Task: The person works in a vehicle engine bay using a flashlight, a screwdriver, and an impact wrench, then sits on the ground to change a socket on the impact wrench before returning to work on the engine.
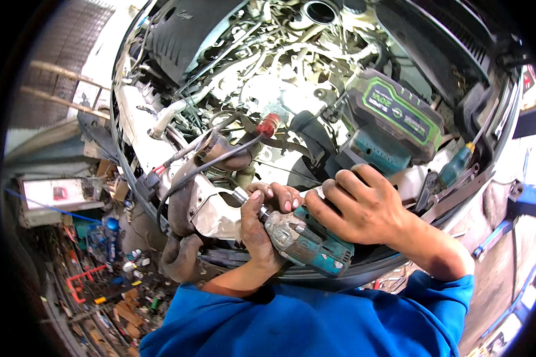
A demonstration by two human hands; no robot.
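A teal cordless impact wrench [313, 249] with a worn grey metal nose lies across my two hands above the car's front edge. My right hand [366, 205] is closed round its handle. At the handle's far end sits a large black and green battery pack [396, 113]. A silver socket [240, 195] is at the tool's nose, pointing up and left. My left hand [258, 229] is closed about the nose, its thumb along the near side by the socket and its fingertips on the far side. The trigger is hidden behind my right fingers.
Ahead lies a brightly lit engine bay [280, 77] full of hoses and wires. A work lamp with a red part [268, 125] trails a dark cable. At right, a teal-handled screwdriver [457, 165] lies beside wrenches. Tools and scraps [113, 291] clutter the floor at left.
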